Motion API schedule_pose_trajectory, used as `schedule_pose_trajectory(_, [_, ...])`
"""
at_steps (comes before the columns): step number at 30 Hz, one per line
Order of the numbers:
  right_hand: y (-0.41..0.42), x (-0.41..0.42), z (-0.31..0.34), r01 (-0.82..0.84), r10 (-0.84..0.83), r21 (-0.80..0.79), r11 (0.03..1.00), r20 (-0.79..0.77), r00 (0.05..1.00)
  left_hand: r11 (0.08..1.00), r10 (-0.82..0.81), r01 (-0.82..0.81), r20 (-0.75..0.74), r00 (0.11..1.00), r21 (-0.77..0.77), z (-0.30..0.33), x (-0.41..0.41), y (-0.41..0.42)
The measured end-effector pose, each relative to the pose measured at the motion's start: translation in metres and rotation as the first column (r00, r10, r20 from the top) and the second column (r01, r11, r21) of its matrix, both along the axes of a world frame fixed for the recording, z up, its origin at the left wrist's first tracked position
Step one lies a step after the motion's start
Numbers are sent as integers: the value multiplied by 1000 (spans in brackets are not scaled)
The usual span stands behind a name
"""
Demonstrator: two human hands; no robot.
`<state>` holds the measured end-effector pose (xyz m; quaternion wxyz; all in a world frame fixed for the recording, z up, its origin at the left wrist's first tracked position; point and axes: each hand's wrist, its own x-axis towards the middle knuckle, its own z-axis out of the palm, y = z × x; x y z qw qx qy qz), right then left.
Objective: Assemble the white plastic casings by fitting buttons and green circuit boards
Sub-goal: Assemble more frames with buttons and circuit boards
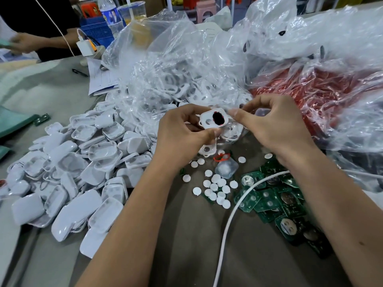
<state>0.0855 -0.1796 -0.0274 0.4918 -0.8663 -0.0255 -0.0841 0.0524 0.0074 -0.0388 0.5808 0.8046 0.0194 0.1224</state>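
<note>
Both my forearms reach up from the bottom of the frame and meet just above its centre. My left hand [182,131] is curled with the palm turned inward, thumb below and fingers [186,114] above, pinching the left edge of a white plastic casing [213,120]. The casing faces me, tilted a little, with a dark opening edged in red at its middle and a smaller round hole to the left of that. My right hand [275,125] arches over from the right, wrist raised, its thumb and forefinger closed together at the casing's upper right corner; I cannot tell whether anything small sits between them.

Just under the held casing, more open casings [207,150] lie on the grey desk [248,255]. Below those, at centre frame, white round buttons [215,187] are scattered loose, beside a small clear bag [226,168] and a red band [221,157]. Green circuit boards [275,201] are heaped at the lower right, partly under my right forearm, and a white cable [230,220] curves across them. A large pile of closed white casings [83,172] fills the left of the frame. Crumpled clear plastic bags [186,69] spread across the top, one over red material [310,88] at the upper right.
</note>
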Motion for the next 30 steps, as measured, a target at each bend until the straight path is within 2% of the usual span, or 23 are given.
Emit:
schedule_pose_trajectory(2, [-6,-2,5,-24,39,-372,928,32,999,999,2,-3,-14,1000,-37,-1,0,3])
schedule_pose_trajectory(3, [-8,-3,8,-45,66,-493,869,27,997,999,2,-2,-14,1000,-38,-2,0,4])
schedule_pose_trajectory(5, [-9,-5,12,-89,133,-610,787,27,991,999,4,-4,-10,1000,-36,-3,1,6])
schedule_pose_trajectory(7, [-12,-5,18,-115,196,-642,758,56,979,999,3,-4,-10,1000,-48,-4,2,7])
schedule_pose_trajectory(9, [-18,-3,24,-208,291,-617,759,36,956,999,0,0,-10,1000,-54,-4,3,7])
schedule_pose_trajectory(12, [-23,-4,24,-512,453,-495,702,-246,857,998,1,-2,-10,1000,-66,-5,3,7])
schedule_pose_trajectory(14, [-22,-2,19,-604,495,-444,662,-346,797,998,5,-6,-10,1000,-63,-6,4,7])
schedule_pose_trajectory(20, [-21,4,9,-607,528,-435,665,-302,794,998,-4,4,-2,1000,-59,-7,3,6])
schedule_pose_trajectory(23, [-17,4,5,-529,512,-531,662,-194,837,998,2,-2,-3,1000,-62,-7,4,7])
schedule_pose_trajectory(24, [-16,3,4,-506,501,-521,688,-163,850,998,4,-4,-4,1000,-62,-7,4,7])
schedule_pose_trajectory(27, [-16,3,6,-484,468,-240,841,-125,875,999,7,-7,-4,1000,-40,-7,3,6])
schedule_pose_trajectory(30, [-15,2,9,-455,456,20,890,-27,890,1000,1,-1,-8,1000,-10,-6,3,4])
